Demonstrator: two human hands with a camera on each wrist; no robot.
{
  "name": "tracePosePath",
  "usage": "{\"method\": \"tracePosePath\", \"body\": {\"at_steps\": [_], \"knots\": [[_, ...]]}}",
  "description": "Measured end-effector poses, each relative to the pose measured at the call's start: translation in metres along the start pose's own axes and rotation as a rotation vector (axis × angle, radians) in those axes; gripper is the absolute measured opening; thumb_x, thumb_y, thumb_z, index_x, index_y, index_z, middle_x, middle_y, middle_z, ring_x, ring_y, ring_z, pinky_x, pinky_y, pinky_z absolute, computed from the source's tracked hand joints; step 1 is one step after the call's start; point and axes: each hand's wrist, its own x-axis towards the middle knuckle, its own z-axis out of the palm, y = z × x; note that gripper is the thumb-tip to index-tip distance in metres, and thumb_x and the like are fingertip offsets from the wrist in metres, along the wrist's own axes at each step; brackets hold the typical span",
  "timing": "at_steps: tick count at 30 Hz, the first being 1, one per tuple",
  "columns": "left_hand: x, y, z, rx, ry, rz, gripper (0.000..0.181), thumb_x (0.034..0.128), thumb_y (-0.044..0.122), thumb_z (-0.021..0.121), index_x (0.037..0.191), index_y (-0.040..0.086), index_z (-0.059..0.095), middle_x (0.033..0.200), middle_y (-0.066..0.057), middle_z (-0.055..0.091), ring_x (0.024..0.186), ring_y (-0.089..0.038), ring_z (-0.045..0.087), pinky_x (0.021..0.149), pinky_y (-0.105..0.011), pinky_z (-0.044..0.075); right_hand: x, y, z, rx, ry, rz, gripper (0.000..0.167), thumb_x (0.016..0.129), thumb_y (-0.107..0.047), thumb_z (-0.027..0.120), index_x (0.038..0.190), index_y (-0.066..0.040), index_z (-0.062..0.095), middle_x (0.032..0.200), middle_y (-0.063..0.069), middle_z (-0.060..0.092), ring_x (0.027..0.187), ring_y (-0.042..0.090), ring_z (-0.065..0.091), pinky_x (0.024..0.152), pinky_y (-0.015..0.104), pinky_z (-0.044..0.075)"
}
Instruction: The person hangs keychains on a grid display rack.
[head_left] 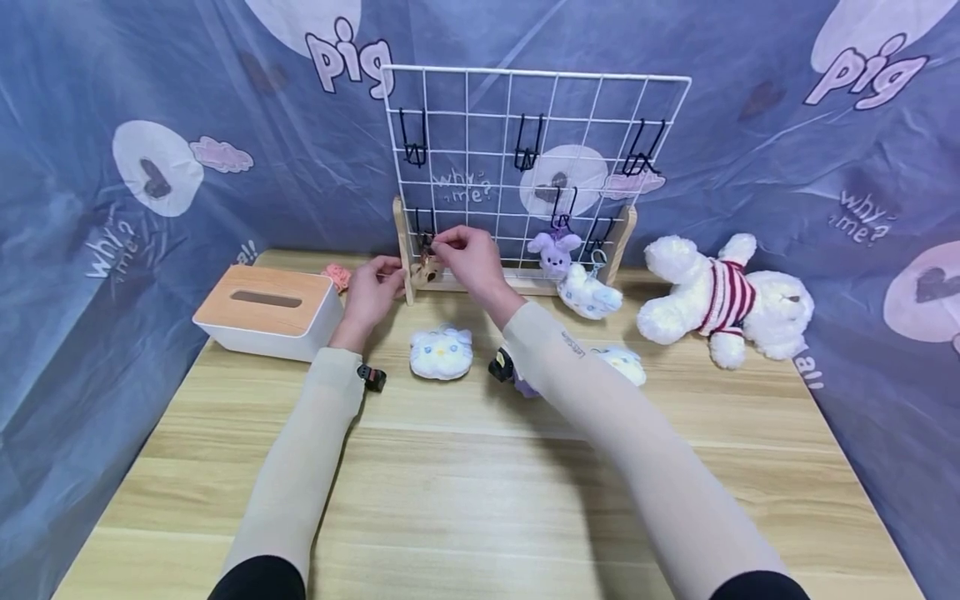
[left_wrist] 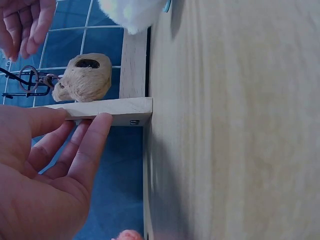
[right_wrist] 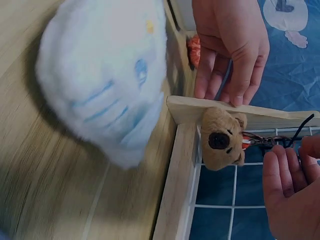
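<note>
A brown plush bear-head keychain [right_wrist: 222, 140] hangs by its metal ring from a lower-left black hook [left_wrist: 30, 82] on the white wire grid rack [head_left: 510, 72]. My left hand [head_left: 373, 293] pinches the rack's left wooden post [left_wrist: 107, 107] between thumb and fingers, beside the bear head. Close to the hook is my right hand [head_left: 476, 258]; in the left wrist view its loosely bent fingers are apart from the ring. A purple plush bunny [head_left: 555, 253] and a white plush keychain [head_left: 588, 293] are at the rack's lower right.
White plush keychains [head_left: 441, 353] lie on the wooden table [head_left: 450, 492], with a purple one [head_left: 525, 387] partly under my right sleeve. A tissue box [head_left: 262, 312] and coral-coloured item [head_left: 337, 276] stand left; a white teddy bear [head_left: 731, 300] lies right. More black hooks [head_left: 528, 157] hang higher.
</note>
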Motion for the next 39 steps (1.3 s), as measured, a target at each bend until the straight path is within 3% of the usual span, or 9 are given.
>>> {"method": "tracePosePath", "body": {"at_steps": [3,8,15,26,34,39], "knots": [[0.000,0.000,0.000,0.003,-0.004,-0.005,0.032,0.1122,0.011,0.067,0.139,-0.006,0.069,0.128,-0.026,0.072,0.105,-0.031,0.073,0.096,-0.038,0.075,-0.006,-0.001,-0.008,-0.098,0.006,-0.027,0.014,0.105,-0.017,0.077,0.114,-0.009,0.084,0.106,0.006,0.082,0.095,0.017,0.075,0.087,0.025,0.065],[-0.001,0.001,0.000,0.004,-0.005,-0.001,0.032,0.1123,0.011,0.067,0.140,-0.006,0.069,0.128,-0.027,0.072,0.107,-0.034,0.073,0.095,-0.038,0.075,-0.014,-0.003,-0.019,-0.184,-0.002,-0.067,0.016,0.106,-0.021,0.077,0.117,-0.011,0.084,0.112,0.009,0.083,0.101,0.017,0.073,0.092,0.027,0.062],[-0.001,0.000,-0.001,0.007,-0.001,-0.005,0.031,0.1124,0.011,0.067,0.140,-0.005,0.069,0.129,-0.026,0.072,0.100,-0.021,0.070,0.094,-0.037,0.075,-0.023,-0.003,-0.031,-0.178,-0.035,-0.088,0.018,0.105,-0.020,0.079,0.119,-0.009,0.083,0.116,0.011,0.084,0.104,0.023,0.075,0.091,0.029,0.063],[-0.001,0.000,-0.001,0.009,-0.003,-0.009,0.031,0.1131,0.011,0.066,0.140,-0.005,0.069,0.131,-0.027,0.072,0.101,-0.023,0.071,0.096,-0.037,0.075,-0.041,-0.002,-0.047,-0.182,-0.099,-0.116,0.022,0.106,-0.019,0.079,0.123,-0.006,0.082,0.117,0.012,0.084,0.101,0.021,0.074,0.082,0.023,0.061],[0.000,-0.002,-0.001,0.021,-0.002,-0.015,0.032,0.1136,0.012,0.065,0.141,-0.003,0.069,0.130,-0.026,0.071,0.104,-0.026,0.071,0.097,-0.038,0.074,-0.053,-0.001,-0.068,-0.223,-0.103,-0.135,0.023,0.106,-0.019,0.079,0.123,-0.005,0.081,0.118,0.013,0.084,0.102,0.023,0.074,0.084,0.025,0.061],[0.001,-0.003,0.000,0.010,-0.008,-0.015,0.033,0.1137,0.013,0.065,0.142,-0.003,0.069,0.131,-0.026,0.071,0.107,-0.028,0.072,0.097,-0.037,0.074,-0.062,0.009,-0.083,-0.226,-0.086,-0.099,0.024,0.107,-0.020,0.077,0.125,-0.005,0.080,0.121,0.013,0.083,0.104,0.022,0.073,0.085,0.024,0.060]]}}
